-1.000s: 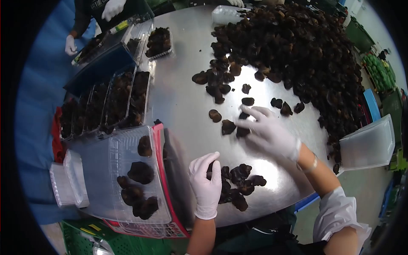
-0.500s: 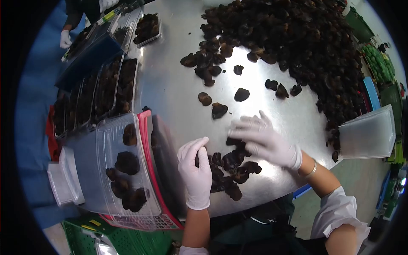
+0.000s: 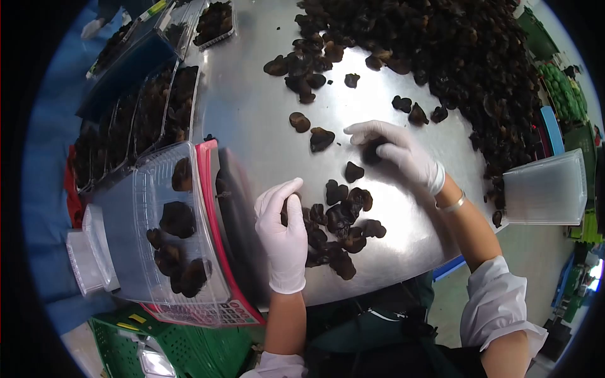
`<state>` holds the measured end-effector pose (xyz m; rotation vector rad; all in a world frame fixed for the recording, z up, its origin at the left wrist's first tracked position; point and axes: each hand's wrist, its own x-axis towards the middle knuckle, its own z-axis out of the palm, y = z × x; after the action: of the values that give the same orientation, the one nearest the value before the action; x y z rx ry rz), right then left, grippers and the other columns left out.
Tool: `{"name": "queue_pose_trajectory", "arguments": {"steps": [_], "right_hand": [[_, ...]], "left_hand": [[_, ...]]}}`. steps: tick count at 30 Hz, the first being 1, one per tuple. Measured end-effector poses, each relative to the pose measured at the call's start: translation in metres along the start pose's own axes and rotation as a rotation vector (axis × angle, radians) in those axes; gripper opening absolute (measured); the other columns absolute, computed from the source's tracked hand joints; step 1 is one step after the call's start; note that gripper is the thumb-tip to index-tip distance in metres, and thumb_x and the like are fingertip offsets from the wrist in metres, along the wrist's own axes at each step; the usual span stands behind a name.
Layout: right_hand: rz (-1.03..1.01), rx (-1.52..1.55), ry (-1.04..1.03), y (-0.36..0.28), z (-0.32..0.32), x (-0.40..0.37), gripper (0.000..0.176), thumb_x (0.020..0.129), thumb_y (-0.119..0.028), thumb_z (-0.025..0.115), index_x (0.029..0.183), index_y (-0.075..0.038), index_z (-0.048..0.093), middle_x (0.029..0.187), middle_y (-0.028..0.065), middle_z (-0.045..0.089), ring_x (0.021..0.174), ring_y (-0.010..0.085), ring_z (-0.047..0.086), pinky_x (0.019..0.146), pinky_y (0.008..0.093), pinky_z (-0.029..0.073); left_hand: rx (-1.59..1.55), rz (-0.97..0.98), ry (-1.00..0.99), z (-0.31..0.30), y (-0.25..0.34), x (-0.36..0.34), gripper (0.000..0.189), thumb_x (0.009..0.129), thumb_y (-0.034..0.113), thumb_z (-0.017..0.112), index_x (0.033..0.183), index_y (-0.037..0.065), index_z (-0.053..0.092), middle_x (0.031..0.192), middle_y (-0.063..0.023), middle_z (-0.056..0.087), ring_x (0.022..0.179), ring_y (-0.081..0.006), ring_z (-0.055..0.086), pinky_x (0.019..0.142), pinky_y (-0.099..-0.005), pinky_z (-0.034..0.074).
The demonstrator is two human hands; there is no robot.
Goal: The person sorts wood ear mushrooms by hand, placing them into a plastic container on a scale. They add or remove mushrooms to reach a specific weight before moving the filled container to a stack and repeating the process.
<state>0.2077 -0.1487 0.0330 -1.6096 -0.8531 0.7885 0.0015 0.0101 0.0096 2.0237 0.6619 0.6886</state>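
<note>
Both my hands wear white gloves above a metal table. My left hand (image 3: 282, 230) is curled beside the scale, thumb and forefinger bent around a dark wood ear mushroom (image 3: 285, 215), mostly hidden. Farther out, my right hand (image 3: 400, 151) has its fingers bent over another wood ear mushroom (image 3: 373, 150), seen under the fingers. A loose cluster of wood ear mushrooms (image 3: 340, 219) lies between my hands and toward me. At my left, a clear plastic tray (image 3: 142, 220) with several mushrooms rests on the red-edged scale (image 3: 211, 214).
A large heap of wood ear mushrooms (image 3: 435, 44) covers the far right of the table. Filled clear trays (image 3: 151, 116) stand at the far left, with another person's gloved hand (image 3: 92, 28) beyond. A translucent bin (image 3: 547, 189) sits at the right edge; a green crate (image 3: 183, 346) is below left.
My right hand has moved away from the cluster, farther out over the table, and now covers a mushroom that lay in the open. My left hand stays curled near the scale. The view has shifted slightly.
</note>
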Motion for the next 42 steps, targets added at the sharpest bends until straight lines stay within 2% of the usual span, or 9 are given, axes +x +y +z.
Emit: {"name": "queue_pose_trajectory", "arguments": {"steps": [7,11,17,22,27,29,32,37,42], "right_hand": [[-0.146,-0.03,-0.385,-0.005,0.038,-0.044,0.053,0.08,-0.006,0.049,0.131,-0.005,0.063,0.147,0.0162,0.051,0.14,0.0326,0.045,0.12,0.043,0.031],[0.104,0.041,-0.13,-0.013,0.018,-0.02,0.037,0.094,-0.013,0.052,0.126,-0.001,0.066,0.129,0.0124,0.067,0.132,0.024,0.053,0.114,0.0376,0.04],[-0.393,-0.851,0.124,0.006,0.046,0.049,0.029,0.083,-0.01,0.07,0.112,-0.012,0.071,0.1,0.0077,0.069,0.103,0.0273,0.061,0.095,0.0378,0.046],[-0.202,-0.21,-0.49,-0.025,0.062,0.015,0.027,0.082,0.0,0.06,0.104,-0.009,0.073,0.098,0.0066,0.069,0.101,0.0223,0.063,0.099,0.0357,0.047],[-0.08,-0.088,-0.026,-0.005,0.05,0.069,0.027,0.092,-0.005,0.052,0.111,-0.003,0.07,0.112,0.0132,0.069,0.111,0.0249,0.065,0.1,0.0352,0.049],[-0.678,-0.567,0.218,0.013,0.059,0.099,0.022,0.093,-0.007,0.056,0.109,-0.004,0.071,0.111,0.0138,0.07,0.11,0.0276,0.064,0.099,0.0373,0.049],[-0.458,-0.711,-0.141,0.011,0.049,0.114,0.023,0.095,-0.008,0.059,0.115,-0.006,0.071,0.123,0.0115,0.066,0.119,0.0278,0.057,0.106,0.0367,0.044],[-0.207,-0.493,-0.103,-0.002,0.025,0.084,0.029,0.092,-0.006,0.063,0.119,-0.009,0.07,0.119,0.0113,0.068,0.105,0.0275,0.063,0.1,0.0373,0.049],[-0.108,-0.175,-0.295,-0.018,0.017,0.038,0.049,0.103,-0.035,0.053,0.14,-0.004,0.057,0.135,0.0153,0.063,0.126,0.0321,0.058,0.114,0.0402,0.04]], "left_hand": [[-0.054,0.017,0.015,0.002,0.002,-0.002,0.025,0.093,0.0,0.06,0.115,0.004,0.072,0.113,-0.0094,0.069,0.111,-0.0246,0.06,0.102,-0.0359,0.045],[-0.026,0.026,0.026,0.001,-0.004,-0.002,0.026,0.096,0.0,0.058,0.119,0.004,0.07,0.12,-0.0092,0.064,0.115,-0.0219,0.059,0.104,-0.0339,0.045],[-0.128,-0.061,0.04,0.001,-0.004,-0.003,0.031,0.092,0.004,0.063,0.123,0.006,0.068,0.122,-0.0115,0.066,0.121,-0.0285,0.055,0.108,-0.0397,0.04],[-0.235,-0.052,0.036,-0.001,0.0,-0.003,0.041,0.099,0.016,0.059,0.138,0.002,0.057,0.134,-0.0173,0.058,0.127,-0.0312,0.05,0.11,-0.0415,0.038],[0.266,0.178,-0.083,0.006,-0.001,-0.003,0.029,0.089,0.024,0.071,0.117,0.017,0.073,0.115,-0.0035,0.071,0.117,-0.0307,0.056,0.107,-0.046,0.036],[0.265,0.155,-0.128,0.002,0.0,-0.002,0.026,0.091,0.021,0.07,0.116,0.013,0.073,0.116,-0.0054,0.071,0.118,-0.0299,0.056,0.108,-0.0434,0.038],[0.203,0.12,-0.137,0.001,-0.002,-0.002,0.024,0.092,0.021,0.069,0.114,0.012,0.073,0.115,-0.0048,0.071,0.119,-0.0296,0.056,0.107,-0.0426,0.038],[0.115,0.089,-0.1,0.0,-0.001,-0.001,0.024,0.093,0.021,0.068,0.113,0.008,0.072,0.117,-0.0092,0.07,0.117,-0.0309,0.057,0.106,-0.0427,0.039],[-0.225,-0.049,0.071,0.006,0.007,-0.002,0.036,0.097,0.022,0.063,0.129,0.005,0.065,0.124,-0.014,0.066,0.119,-0.0319,0.055,0.106,-0.0437,0.039]]}}
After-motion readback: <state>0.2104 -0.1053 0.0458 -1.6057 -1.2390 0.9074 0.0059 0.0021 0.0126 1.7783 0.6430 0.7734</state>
